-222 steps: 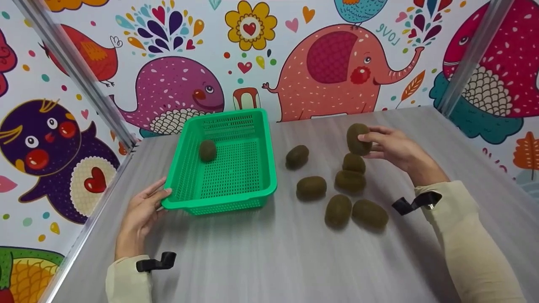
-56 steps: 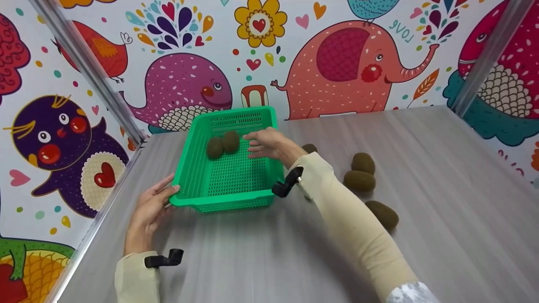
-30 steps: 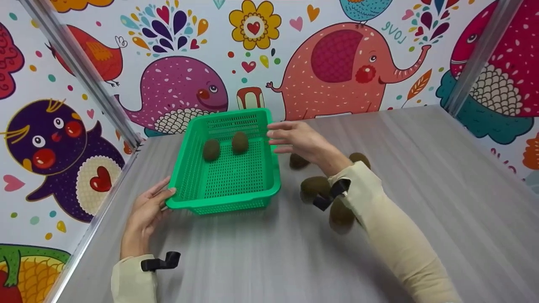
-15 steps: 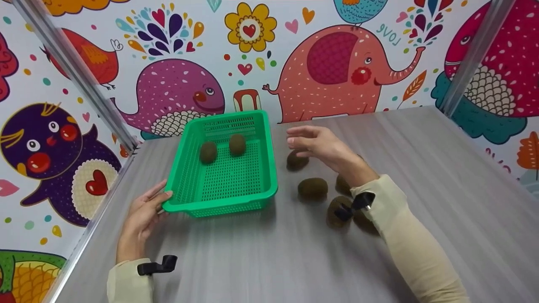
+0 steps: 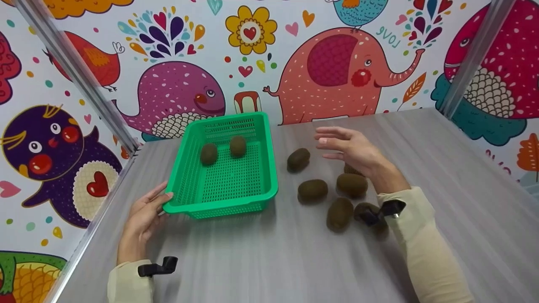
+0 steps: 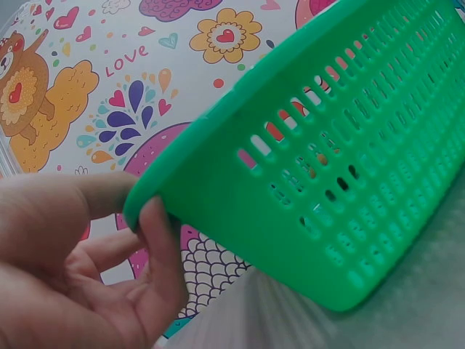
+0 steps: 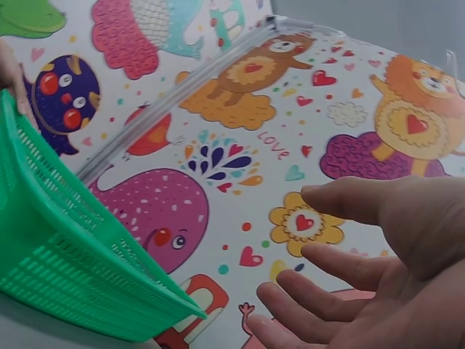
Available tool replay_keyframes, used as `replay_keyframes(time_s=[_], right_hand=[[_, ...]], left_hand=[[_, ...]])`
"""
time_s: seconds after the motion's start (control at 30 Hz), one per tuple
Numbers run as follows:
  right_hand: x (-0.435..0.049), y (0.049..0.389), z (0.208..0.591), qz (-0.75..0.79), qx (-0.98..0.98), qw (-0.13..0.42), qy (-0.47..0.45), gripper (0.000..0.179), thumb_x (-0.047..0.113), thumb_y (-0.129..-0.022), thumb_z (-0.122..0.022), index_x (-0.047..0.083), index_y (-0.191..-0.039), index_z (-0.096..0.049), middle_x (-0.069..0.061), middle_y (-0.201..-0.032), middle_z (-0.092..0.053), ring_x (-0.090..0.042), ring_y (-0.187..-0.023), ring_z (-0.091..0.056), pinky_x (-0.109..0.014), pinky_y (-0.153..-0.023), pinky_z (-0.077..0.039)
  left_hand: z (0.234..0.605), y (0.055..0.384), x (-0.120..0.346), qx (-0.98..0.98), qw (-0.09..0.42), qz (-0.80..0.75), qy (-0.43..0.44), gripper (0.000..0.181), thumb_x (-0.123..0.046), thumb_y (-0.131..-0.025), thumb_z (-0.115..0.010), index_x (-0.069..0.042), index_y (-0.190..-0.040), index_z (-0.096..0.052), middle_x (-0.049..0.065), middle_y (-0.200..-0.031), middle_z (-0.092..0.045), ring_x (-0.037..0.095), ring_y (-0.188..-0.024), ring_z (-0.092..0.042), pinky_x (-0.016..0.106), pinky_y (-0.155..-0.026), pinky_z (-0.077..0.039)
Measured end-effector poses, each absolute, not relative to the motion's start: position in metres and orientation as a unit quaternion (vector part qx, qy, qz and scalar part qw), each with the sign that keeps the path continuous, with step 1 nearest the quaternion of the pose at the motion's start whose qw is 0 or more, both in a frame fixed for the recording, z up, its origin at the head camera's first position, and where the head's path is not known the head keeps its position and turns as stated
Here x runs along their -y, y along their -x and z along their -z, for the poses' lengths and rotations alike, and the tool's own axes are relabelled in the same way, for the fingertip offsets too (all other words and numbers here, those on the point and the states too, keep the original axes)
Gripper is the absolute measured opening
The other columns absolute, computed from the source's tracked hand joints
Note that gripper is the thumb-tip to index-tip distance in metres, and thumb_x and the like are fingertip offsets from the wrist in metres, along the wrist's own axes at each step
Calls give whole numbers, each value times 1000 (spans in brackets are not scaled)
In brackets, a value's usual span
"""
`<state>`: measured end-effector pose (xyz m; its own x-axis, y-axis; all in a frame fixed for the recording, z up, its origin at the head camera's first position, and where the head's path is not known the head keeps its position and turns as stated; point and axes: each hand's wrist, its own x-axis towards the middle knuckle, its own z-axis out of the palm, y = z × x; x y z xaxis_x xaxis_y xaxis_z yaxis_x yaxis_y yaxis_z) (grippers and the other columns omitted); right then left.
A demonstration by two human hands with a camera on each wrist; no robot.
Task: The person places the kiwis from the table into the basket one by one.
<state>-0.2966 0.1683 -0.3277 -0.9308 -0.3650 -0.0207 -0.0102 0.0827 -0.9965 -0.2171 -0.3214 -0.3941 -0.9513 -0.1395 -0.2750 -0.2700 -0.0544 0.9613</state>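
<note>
In the head view, a green plastic basket has two brown kiwis inside, a left one and a right one. My left hand pinches the basket's near-left rim between thumb and fingers, as the left wrist view also shows along the rim. My right hand hovers with fingers extended and nothing in them, right of the basket. Just under it a kiwi is mostly hidden, with another kiwi in front of it.
More kiwis lie on the grey table: one near the basket, one in front of that, and one farther forward. Another is partly covered by the right wrist's black mount. Patterned walls enclose the table.
A second kiwi, earlier in my right hand, now lies in the basket. The right hand has withdrawn empty to the right over the loose kiwis. My left hand stays on the rim.
</note>
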Motion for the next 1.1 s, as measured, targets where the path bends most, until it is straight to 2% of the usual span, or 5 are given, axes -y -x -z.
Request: replay_keyframes(time_s=[0.33,0.6,0.87,1.1], right_hand=[[-199,298,337,671,-728,106,95,57,34,-97,-66,11,-146,-49,-6,-145,-52,-11,-120,-61,-27,-99,-53],[-215,302,342,651,-752,84,65,64,40,-96,-66,12,-149,-45,-9,-151,-47,-10,-121,-58,-23,-97,-52],[-232,308,349,641,-764,75,26,69,44,-94,-67,17,-152,-43,-7,-154,-43,-13,-128,-53,-30,-107,-47],[-239,315,357,652,-755,72,-15,68,45,-93,-68,19,-151,-44,-5,-153,-46,-13,-126,-55,-32,-109,-46]], left_hand=[[394,219,322,-683,48,-713,150,69,-20,-101,-62,-14,-159,-27,-22,-95,-70,0,-85,-69,20,-77,-57],[394,218,321,-687,46,-710,148,69,-20,-100,-63,-13,-159,-27,-21,-93,-71,-1,-82,-68,20,-76,-56],[393,219,320,-694,46,-703,150,70,-23,-99,-65,-14,-159,-29,-21,-95,-70,-1,-83,-68,21,-76,-56],[393,219,320,-690,48,-705,157,69,-23,-99,-64,-15,-159,-29,-21,-94,-70,-1,-82,-68,21,-77,-56]])
